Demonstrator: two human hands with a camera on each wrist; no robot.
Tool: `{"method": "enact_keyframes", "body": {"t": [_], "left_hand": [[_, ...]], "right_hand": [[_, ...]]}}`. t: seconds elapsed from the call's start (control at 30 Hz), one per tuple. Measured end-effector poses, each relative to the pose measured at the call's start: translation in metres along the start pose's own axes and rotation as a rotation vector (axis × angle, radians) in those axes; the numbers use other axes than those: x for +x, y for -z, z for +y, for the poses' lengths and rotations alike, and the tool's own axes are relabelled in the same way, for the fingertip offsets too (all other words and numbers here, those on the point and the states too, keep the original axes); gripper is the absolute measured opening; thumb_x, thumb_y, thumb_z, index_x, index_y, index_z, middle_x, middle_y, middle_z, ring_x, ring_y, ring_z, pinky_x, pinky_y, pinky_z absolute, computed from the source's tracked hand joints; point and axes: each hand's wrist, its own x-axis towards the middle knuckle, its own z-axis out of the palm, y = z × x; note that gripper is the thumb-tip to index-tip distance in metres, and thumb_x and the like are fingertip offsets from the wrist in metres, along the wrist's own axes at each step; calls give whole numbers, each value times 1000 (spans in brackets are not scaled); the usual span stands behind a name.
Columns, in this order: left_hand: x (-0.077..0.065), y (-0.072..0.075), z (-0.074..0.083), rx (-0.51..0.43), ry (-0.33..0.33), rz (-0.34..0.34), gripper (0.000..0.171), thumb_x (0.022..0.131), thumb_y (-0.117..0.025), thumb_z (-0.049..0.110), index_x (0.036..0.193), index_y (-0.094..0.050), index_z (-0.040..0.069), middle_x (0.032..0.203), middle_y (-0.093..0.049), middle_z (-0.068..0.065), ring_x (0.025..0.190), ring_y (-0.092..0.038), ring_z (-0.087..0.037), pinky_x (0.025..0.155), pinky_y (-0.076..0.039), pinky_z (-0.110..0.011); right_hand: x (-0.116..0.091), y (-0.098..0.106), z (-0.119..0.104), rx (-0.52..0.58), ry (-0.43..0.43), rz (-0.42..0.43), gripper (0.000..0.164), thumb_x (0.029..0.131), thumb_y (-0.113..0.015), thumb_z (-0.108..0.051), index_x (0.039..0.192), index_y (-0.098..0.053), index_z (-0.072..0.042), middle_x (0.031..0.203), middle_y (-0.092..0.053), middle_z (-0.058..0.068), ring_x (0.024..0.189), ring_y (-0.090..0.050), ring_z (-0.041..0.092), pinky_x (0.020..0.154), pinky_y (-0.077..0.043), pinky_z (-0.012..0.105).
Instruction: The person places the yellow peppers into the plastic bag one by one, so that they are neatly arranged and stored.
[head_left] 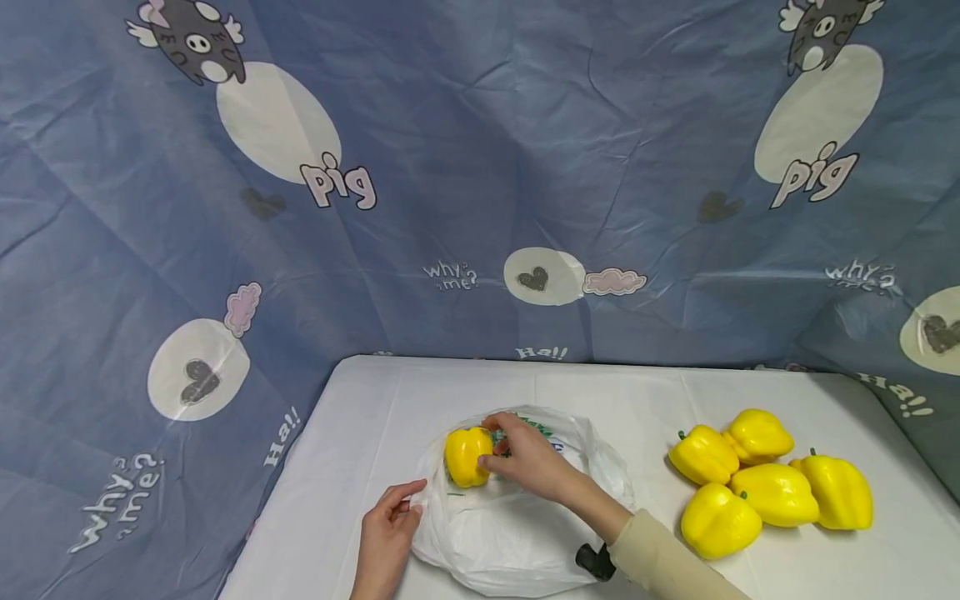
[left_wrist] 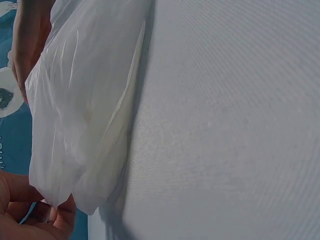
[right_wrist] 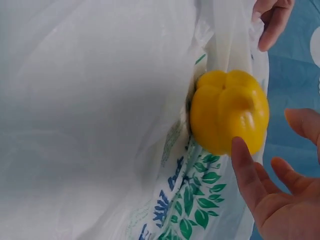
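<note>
A yellow bell pepper (head_left: 467,457) lies inside an open white plastic bag (head_left: 510,546), near the bag's left side. Beside it is my right hand (head_left: 527,458), its thumb and fingers spread apart. In the right wrist view one fingertip overlaps the pepper (right_wrist: 230,112), while the thumb stands clear of it; whether that fingertip touches cannot be told. My left hand (head_left: 388,529) pinches the bag's left rim between thumb and fingers. The left wrist view shows those fingers at the edge of the hanging plastic (left_wrist: 85,115). Green leaf print (right_wrist: 197,200) marks the bag's inner wall.
Several more yellow bell peppers (head_left: 776,493) lie grouped on the white table (head_left: 637,392), to the right of the bag. A small black object (head_left: 595,562) sits by the right forearm. Behind the table hangs a blue printed cloth (head_left: 465,192).
</note>
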Motion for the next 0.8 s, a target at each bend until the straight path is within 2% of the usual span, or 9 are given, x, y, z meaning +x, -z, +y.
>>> {"method": "enact_keyframes", "body": {"t": [0.43,0.6,0.8], "left_hand": [[2,2,0,52,-1,-10,33,86,-61,-11,116,-69,-2,105,-65,-10,83,-50,-17,68,-43,-20],[1,1,-2,33,-7,-3,34,86,-62,-10,116,-70,3,105,-65,-8,85,-51,-17,71,-44,-20],[1,1,0,35,-5,2,34,86,-61,-10,114,-72,7,103,-65,-6,85,-52,-18,71,-45,-21]], "right_hand": [[-17,11,-9,75,25,29,52,92,-69,-28,136,-51,-8,132,-55,9,105,-60,25,78,-51,33],[-23,14,-12,76,33,56,53,91,-70,-26,137,-51,-7,134,-55,10,104,-59,25,80,-51,35],[-35,17,-14,35,43,78,56,90,-70,-35,139,-51,-15,132,-54,0,100,-59,21,79,-51,35]]}}
